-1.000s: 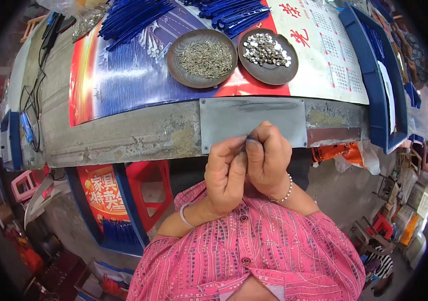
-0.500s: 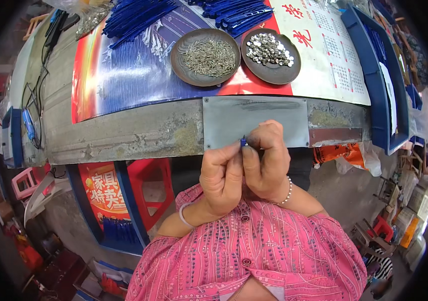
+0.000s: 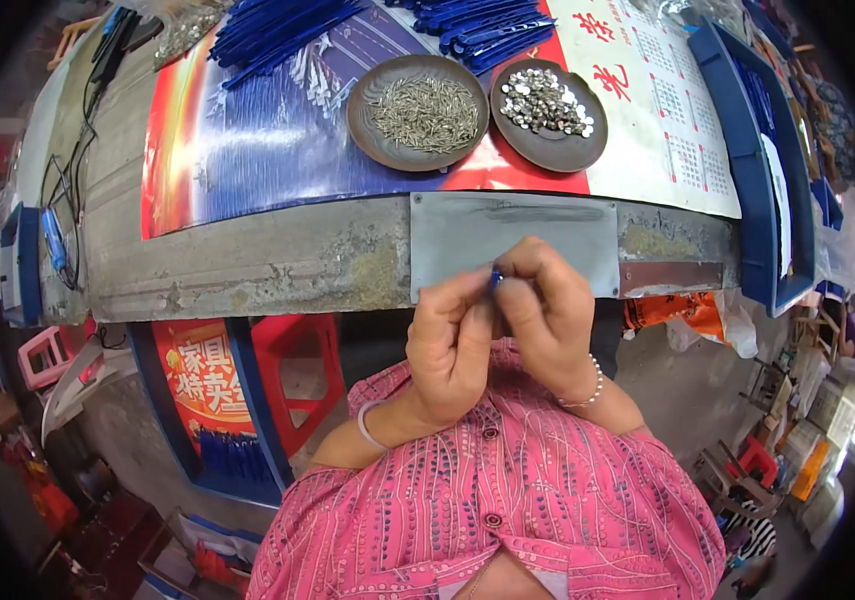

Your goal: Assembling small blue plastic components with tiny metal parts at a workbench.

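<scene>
A small dark-blue piece (image 3: 496, 279) is pinched between my two hands just in front of the bench edge; most of it is hidden by fingers. My left hand (image 3: 450, 345) is closed, thumb and forefinger pressed against the piece from the left. On its other side my right hand (image 3: 551, 322) is closed too, thumb and bent forefinger gripping it. Just beyond them lies a grey metal plate (image 3: 507, 232) at the bench edge. Farther back, one round dark dish (image 3: 365, 140) holds many thin metal pins (image 3: 429, 113), and another (image 3: 575, 160) holds small shiny round metal pieces (image 3: 545, 100).
Bundles of long blue pieces (image 3: 277, 35) lie on a poster sheet (image 3: 277, 160) covering the worktop. A blue bin (image 3: 747, 160) stands at the right edge. Below the bench at left are another blue bin (image 3: 259, 420) and a red stool (image 3: 297, 375). Black cables (image 3: 75, 190) lie at far left.
Both hands have shifted slightly up and to the right with the blue piece. The right fingers have curled over it, hiding the thin tip that stuck out of it before.
</scene>
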Action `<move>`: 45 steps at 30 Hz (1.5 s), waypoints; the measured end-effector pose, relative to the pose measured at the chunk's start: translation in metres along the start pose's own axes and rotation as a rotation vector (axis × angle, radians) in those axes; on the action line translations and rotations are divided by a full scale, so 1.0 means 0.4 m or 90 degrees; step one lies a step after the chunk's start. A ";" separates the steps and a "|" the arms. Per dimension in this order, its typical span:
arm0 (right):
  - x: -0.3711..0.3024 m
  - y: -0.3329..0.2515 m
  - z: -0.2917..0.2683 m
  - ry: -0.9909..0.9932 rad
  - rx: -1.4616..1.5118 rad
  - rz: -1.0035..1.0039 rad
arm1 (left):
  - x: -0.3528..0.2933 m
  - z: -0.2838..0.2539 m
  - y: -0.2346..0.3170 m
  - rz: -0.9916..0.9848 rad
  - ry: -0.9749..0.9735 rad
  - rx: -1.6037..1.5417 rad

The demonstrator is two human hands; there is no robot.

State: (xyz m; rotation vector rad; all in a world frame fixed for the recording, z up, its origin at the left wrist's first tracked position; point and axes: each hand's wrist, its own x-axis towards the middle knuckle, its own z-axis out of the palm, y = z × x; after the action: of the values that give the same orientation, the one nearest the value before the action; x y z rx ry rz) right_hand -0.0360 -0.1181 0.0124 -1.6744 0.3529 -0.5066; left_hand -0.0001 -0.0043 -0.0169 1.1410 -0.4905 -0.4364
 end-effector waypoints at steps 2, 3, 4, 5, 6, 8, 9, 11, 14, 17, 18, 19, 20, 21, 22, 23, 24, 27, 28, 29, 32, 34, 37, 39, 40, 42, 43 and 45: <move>0.001 0.024 0.011 0.041 -0.202 -0.237 | 0.001 0.000 0.004 0.037 -0.015 0.057; 0.006 0.035 0.012 0.040 -0.202 -0.234 | 0.000 -0.003 0.001 0.034 -0.014 0.057; 0.015 0.045 0.014 0.059 -0.235 -0.292 | 0.000 -0.009 -0.004 0.038 -0.023 0.058; 0.019 0.050 0.015 0.078 -0.270 -0.350 | 0.000 -0.011 -0.006 0.042 -0.033 0.059; 0.015 0.046 0.017 0.079 -0.271 -0.348 | 0.001 -0.011 -0.006 0.039 -0.035 0.058; -0.001 0.035 0.022 0.092 -0.333 -0.301 | -0.003 -0.009 -0.005 0.045 -0.034 0.073; -0.007 0.037 0.026 0.092 -0.334 -0.299 | -0.004 -0.008 -0.007 0.043 -0.034 0.073; -0.005 0.043 0.028 0.085 -0.362 -0.267 | 0.010 -0.001 -0.019 0.071 0.022 0.098; -0.009 -0.019 0.010 0.008 -0.030 0.120 | -0.011 -0.011 -0.027 -0.018 0.021 -0.069; -0.024 -0.022 -0.002 -0.001 0.013 0.001 | -0.029 -0.010 -0.021 0.017 0.039 -0.015; -0.024 0.002 0.009 0.025 -0.033 -0.078 | -0.028 -0.009 -0.020 0.018 0.043 -0.014; -0.019 0.015 0.016 0.023 -0.032 -0.077 | -0.020 -0.003 -0.014 0.034 0.057 -0.008; -0.013 0.026 0.024 0.064 -0.084 -0.175 | -0.016 0.000 -0.012 0.050 0.071 -0.003; -0.010 0.033 0.028 0.106 -0.136 -0.274 | -0.019 0.000 -0.015 0.049 0.073 -0.004; -0.009 0.034 0.033 0.111 -0.152 -0.295 | -0.021 -0.005 -0.016 0.066 0.071 0.026; -0.015 0.036 0.037 0.111 -0.152 -0.293 | -0.023 -0.009 -0.017 0.083 0.067 0.056; -0.025 0.040 0.040 0.116 -0.166 -0.274 | -0.024 -0.010 -0.017 0.081 0.067 0.055; -0.038 0.044 0.053 0.128 -0.206 -0.247 | -0.025 -0.012 -0.019 0.088 0.068 0.069; -0.040 0.044 0.056 0.137 -0.233 -0.239 | -0.024 -0.013 -0.016 0.107 0.061 0.097; -0.043 0.043 0.057 0.137 -0.235 -0.238 | -0.023 -0.014 -0.015 0.126 0.053 0.123; -0.049 0.040 0.060 0.117 -0.261 -0.240 | -0.024 -0.018 -0.016 0.091 0.033 0.140; -0.054 0.038 0.064 0.120 -0.263 -0.237 | -0.024 -0.023 -0.015 0.095 0.029 0.151; -0.060 0.016 0.076 0.106 -0.185 -0.070 | -0.029 -0.025 -0.017 0.072 0.030 0.092; -0.034 -0.015 0.050 0.044 0.049 0.146 | -0.030 -0.029 -0.017 0.051 0.042 0.023; -0.026 0.003 0.048 0.054 0.170 0.110 | -0.032 -0.030 -0.014 0.043 0.014 0.042; -0.019 0.017 0.030 0.012 0.147 0.023 | -0.031 -0.033 -0.012 -0.002 0.000 0.021; -0.006 0.019 0.024 -0.024 0.077 -0.040 | -0.025 -0.031 -0.010 0.001 0.010 0.026; 0.004 0.043 0.026 -0.016 -0.020 -0.161 | -0.013 -0.016 -0.001 0.067 0.048 0.035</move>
State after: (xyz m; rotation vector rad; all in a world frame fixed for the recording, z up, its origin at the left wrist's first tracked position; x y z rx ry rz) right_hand -0.0282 -0.1129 -0.0055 -1.7639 0.1306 -0.6692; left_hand -0.0006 0.0032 -0.0203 1.1737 -0.4972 -0.2887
